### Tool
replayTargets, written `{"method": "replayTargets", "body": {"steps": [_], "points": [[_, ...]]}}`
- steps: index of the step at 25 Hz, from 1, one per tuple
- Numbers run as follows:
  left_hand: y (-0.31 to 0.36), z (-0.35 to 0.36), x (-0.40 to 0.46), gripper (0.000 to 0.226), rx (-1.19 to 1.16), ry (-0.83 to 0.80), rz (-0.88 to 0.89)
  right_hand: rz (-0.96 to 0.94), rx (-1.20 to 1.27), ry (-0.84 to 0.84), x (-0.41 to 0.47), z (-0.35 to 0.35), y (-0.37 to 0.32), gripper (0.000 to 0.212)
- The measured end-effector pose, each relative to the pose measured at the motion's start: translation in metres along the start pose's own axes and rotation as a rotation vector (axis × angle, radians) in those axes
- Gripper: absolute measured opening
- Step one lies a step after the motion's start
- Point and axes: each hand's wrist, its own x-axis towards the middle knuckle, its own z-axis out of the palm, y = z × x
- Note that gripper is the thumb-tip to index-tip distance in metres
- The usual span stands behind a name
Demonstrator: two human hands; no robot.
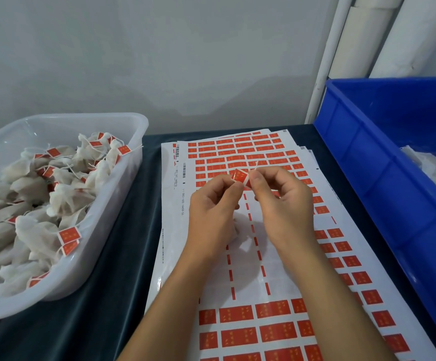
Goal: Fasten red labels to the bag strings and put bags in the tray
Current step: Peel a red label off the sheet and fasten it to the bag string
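Both hands meet above the label sheets (pixel 263 277). My left hand (pixel 213 212) and my right hand (pixel 284 201) pinch one red label (pixel 239 175) between thumbs and forefingers. A thin white bag string (pixel 255 164) sticks up from the label beside my right fingertips. A white mesh bag (pixel 237 230) hangs under my left palm, mostly hidden by the hands. The translucent tray (pixel 138 126) at the left holds several white bags with red labels (pixel 68 234) on their strings.
A blue plastic bin (pixel 383 162) stands at the right, with white unlabelled bags (pixel 430 165) inside. Several sheets of red labels are stacked on the dark table (pixel 123 230). White pipes (pixel 326 58) run up the wall behind.
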Motion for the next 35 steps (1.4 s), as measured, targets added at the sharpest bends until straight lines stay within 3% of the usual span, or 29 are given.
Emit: {"method": "replayTargets", "body": {"steps": [5, 12, 15, 19, 27, 35], "points": [[-0.001, 0.005, -0.003, 0.027, 0.059, -0.040, 0.002, -0.065, -0.027, 0.118, -0.002, 0.001, 0.000, 0.007], [-0.002, 0.014, -0.008, 0.020, 0.060, -0.002, -0.020, -0.064, -0.035, 0.148, -0.003, 0.002, -0.002, 0.005], [-0.003, 0.013, -0.007, 0.039, -0.002, -0.005, -0.031, -0.043, -0.007, 0.156, -0.002, 0.001, -0.004, 0.008], [0.001, 0.011, -0.010, 0.021, -0.089, 0.047, 0.050, -0.003, 0.023, 0.153, -0.001, 0.000, -0.004, 0.008], [-0.002, 0.014, -0.012, 0.018, 0.228, 0.082, 0.357, 0.047, 0.079, 0.140, -0.001, 0.001, -0.004, 0.008], [-0.002, 0.015, -0.011, 0.023, 0.299, 0.196, 0.294, 0.065, 0.160, 0.079, -0.002, 0.002, -0.006, 0.015]]}}
